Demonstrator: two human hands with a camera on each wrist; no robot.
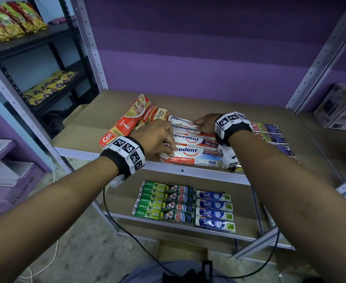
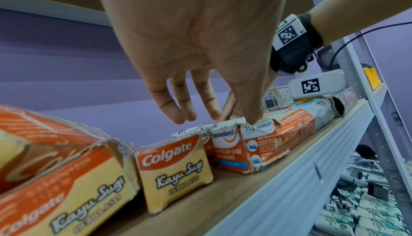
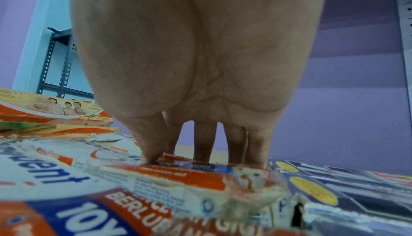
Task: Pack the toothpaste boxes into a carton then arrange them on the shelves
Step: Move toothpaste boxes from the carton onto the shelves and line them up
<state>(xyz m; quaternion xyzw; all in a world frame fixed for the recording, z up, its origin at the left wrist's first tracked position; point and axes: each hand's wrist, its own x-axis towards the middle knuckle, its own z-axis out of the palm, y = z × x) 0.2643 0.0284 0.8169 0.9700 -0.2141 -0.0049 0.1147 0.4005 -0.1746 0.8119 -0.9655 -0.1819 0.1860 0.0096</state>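
Four white-and-red Pepsodent boxes (image 1: 192,144) are lying flat, side by side on the upper shelf (image 1: 206,174), long axes running left to right, their cardboard ends frayed and dented. The left hand (image 1: 156,137) is pressing its thumb down on the left end of the front box, other fingers hanging loose, while the right hand (image 1: 205,124) is resting extended fingertips on the rear boxes, grasping nothing. Beside them, three red-and-yellow Colgate boxes (image 1: 127,121) are sitting angled toward the back wall.
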